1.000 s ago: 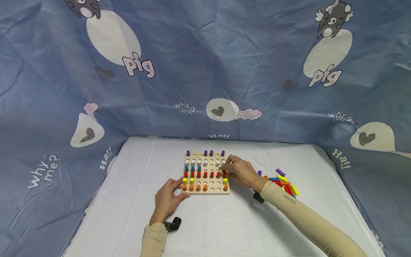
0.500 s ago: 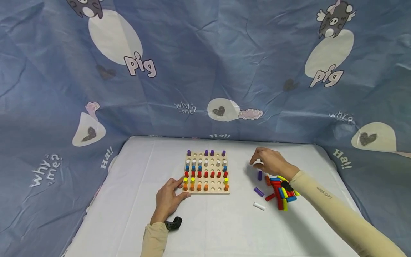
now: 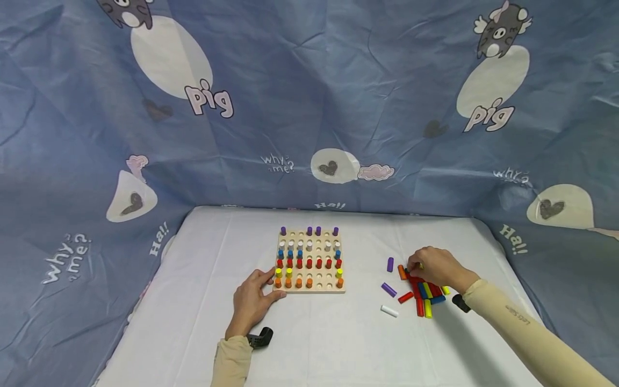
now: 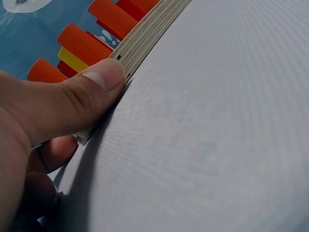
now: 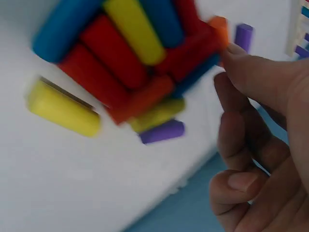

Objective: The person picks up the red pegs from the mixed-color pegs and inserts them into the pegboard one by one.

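A wooden pegboard (image 3: pixel 313 291) bears upright pegs in purple, white, blue, red, yellow and orange rows, with bare holes among them. My left hand (image 3: pixel 253 301) holds its near left corner; in the left wrist view the thumb (image 4: pixel 99 79) presses the layered edge and curled fingers lie beside it. To the right, my right hand (image 3: pixel 437 267) is over a pile of loose pegs (image 3: pixel 419 306). Its thumb and index finger pinch the end of a blue peg (image 5: pixel 197 76) at the pile's edge, as the right wrist view shows; the other fingers are curled.
Between pile and board lie two purple pegs, one of them nearer (image 3: pixel 389 289), a white peg (image 3: pixel 389 311), a short red peg (image 3: pixel 405 297) and an orange peg (image 3: pixel 402 272). A white cloth (image 3: pixel 314 344) covers the table; a blue patterned curtain (image 3: pixel 271 107) hangs behind.
My right hand has left the board's right side and moved right to the loose pegs. A blue peg stands at the right end of the blue row. My left hand stays put.
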The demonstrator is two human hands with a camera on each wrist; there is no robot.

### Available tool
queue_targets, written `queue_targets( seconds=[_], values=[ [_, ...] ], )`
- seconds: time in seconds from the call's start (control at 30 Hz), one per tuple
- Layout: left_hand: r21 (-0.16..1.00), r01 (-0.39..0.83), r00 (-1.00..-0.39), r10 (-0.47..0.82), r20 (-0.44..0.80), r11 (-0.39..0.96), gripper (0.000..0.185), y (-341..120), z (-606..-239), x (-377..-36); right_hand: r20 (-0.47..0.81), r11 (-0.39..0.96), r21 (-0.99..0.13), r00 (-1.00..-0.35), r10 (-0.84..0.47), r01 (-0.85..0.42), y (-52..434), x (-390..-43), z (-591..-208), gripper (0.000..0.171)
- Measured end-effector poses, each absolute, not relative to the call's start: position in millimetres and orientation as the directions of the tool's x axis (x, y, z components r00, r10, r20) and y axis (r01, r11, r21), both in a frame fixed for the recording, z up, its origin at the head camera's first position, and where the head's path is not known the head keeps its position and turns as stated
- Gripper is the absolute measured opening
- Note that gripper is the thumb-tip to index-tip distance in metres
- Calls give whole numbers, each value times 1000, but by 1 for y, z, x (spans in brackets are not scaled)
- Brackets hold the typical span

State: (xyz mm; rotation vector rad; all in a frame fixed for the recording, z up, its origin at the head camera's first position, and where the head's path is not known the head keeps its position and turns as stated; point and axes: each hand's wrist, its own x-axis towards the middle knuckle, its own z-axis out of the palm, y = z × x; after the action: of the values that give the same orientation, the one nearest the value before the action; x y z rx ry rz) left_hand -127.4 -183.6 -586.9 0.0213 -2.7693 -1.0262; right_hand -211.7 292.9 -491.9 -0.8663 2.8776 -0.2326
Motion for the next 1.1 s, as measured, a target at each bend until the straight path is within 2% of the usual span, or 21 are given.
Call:
queue_targets(
  seconds=[0.23, 0.43, 1.1],
  values=[
    [651, 52, -982, -79, 171, 758, 75, -184, -586, -126, -4, 822, -142, -830, -558, -552, 298, -209, -511, 13],
    [649, 56, -982, -75, 171, 759, 75, -184, -587, -127, 7, 829, -129, -836, -548, -544, 298, -207, -516, 13],
    [655, 54, -980, -88, 181, 753, 73, -182, -586, -126, -43, 836, -140, -841, -540, -530, 294, -208, -521, 9]
  ],
)
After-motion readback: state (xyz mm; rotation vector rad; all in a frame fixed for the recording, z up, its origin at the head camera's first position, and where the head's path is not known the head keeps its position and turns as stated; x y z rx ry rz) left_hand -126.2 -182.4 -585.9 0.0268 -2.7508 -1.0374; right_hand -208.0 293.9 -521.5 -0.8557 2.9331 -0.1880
